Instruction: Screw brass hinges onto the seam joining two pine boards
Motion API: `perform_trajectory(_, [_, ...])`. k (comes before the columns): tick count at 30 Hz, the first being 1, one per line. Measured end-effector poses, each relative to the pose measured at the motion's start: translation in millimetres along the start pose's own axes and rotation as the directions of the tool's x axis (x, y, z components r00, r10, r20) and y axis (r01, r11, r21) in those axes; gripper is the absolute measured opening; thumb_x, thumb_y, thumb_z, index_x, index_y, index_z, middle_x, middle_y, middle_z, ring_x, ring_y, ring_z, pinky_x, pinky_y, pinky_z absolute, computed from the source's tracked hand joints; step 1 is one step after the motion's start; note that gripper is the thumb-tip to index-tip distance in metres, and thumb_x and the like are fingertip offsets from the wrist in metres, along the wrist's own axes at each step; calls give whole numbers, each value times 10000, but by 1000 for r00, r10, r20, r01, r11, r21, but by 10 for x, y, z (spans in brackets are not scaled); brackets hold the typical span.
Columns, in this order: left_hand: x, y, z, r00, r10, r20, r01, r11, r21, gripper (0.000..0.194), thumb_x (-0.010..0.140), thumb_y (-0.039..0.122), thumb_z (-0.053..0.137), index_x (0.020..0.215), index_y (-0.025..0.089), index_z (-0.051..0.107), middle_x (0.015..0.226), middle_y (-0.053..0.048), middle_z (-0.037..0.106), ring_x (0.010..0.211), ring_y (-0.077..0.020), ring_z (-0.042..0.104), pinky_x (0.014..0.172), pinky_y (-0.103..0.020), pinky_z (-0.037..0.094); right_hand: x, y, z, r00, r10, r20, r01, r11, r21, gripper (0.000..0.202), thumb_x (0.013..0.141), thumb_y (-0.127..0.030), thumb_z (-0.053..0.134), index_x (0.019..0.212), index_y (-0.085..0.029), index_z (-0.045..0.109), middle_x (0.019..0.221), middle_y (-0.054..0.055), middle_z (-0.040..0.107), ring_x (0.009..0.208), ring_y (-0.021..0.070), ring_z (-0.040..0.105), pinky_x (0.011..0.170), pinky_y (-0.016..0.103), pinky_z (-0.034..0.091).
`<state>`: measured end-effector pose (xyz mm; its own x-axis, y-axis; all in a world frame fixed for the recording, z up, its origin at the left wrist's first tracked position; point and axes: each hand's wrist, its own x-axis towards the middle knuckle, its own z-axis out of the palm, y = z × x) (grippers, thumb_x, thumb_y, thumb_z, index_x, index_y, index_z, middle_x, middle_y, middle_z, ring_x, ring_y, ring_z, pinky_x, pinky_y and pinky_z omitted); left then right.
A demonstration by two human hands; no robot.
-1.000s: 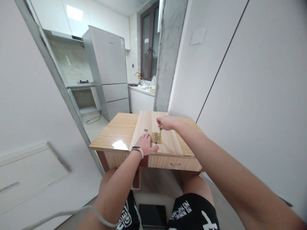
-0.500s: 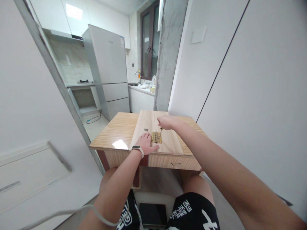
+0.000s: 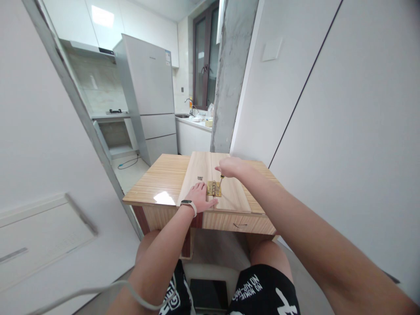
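Note:
Two pale wooden boards lie side by side on the desk, the left board (image 3: 198,164) and the right board (image 3: 233,192). A brass hinge (image 3: 214,188) lies open across the seam between them. My right hand (image 3: 229,167) is closed around the handle of a screwdriver (image 3: 221,181); its shaft slants down to the right leaf of the hinge. The handle is mostly hidden in my fist. My left hand (image 3: 198,197) lies flat with fingers spread, pressing on the boards just left of and below the hinge.
The desk (image 3: 157,175) has a wood-grain top and a front drawer (image 3: 239,223). A white wall panel (image 3: 328,131) stands close on the right. Beyond the desk are a fridge (image 3: 154,83) and a sink counter (image 3: 193,131). A grey cable (image 3: 98,288) crosses my left forearm.
My right hand has shifted slightly to the right, and the screwdriver leans a little more that way. My left hand stays in place on the boards.

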<state>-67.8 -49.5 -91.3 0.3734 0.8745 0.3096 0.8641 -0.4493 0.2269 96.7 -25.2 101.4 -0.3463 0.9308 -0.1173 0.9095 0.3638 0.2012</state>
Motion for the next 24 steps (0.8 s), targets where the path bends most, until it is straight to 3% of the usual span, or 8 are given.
perform_trajectory(3, [-2, -1, 3, 1000, 6, -7, -6, 1000, 1, 825, 853, 802, 438, 1377, 168, 514, 1439, -174, 515, 1366, -357, 435, 1148, -487, 342, 8, -10, -7, 1000, 14, 6, -13, 998, -54, 420, 1018, -441, 516, 1221, -138, 725, 1253, 211, 700, 1173, 318, 662, 935, 373, 496])
perform_trajectory(12, [0, -12, 9, 1000, 14, -11, -14, 1000, 13, 839, 847, 817, 430, 1365, 163, 519, 1434, -173, 522, 1358, -356, 440, 1143, -485, 352, 47, 57, 18, 986, -168, -15, 167, 983, -81, 166, 929, -245, 635, 1065, -243, 731, 1141, 74, 750, 1029, 206, 683, 789, 266, 457])
perform_trajectory(15, [3, -11, 12, 1000, 15, -16, -14, 1000, 12, 829, 848, 817, 428, 1356, 168, 524, 1421, -170, 529, 1348, -354, 449, 1135, -487, 360, 65, 37, 63, 984, -171, -40, 169, 985, -44, 185, 938, -312, 642, 1089, -234, 716, 1128, 86, 749, 1033, 220, 683, 787, 271, 462])
perform_trajectory(20, [1, -1, 6, 1000, 12, -28, -12, 1000, 9, 827, 856, 809, 423, 1369, 168, 515, 1436, -173, 521, 1360, -354, 440, 1145, -486, 347, 46, -43, 67, 996, -31, -86, 31, 1000, -3, 515, 1009, -575, 466, 1264, -171, 659, 1238, 195, 703, 1133, 296, 665, 883, 347, 491])
perform_trajectory(24, [-1, -2, 10, 1000, 18, -24, -17, 1000, 9, 828, 854, 806, 431, 1366, 161, 521, 1449, -178, 513, 1370, -358, 434, 1152, -480, 340, 48, -57, 24, 999, 28, -37, -29, 999, -35, 454, 1035, -494, 454, 1209, -156, 702, 1274, 205, 688, 1182, 305, 651, 915, 356, 490])
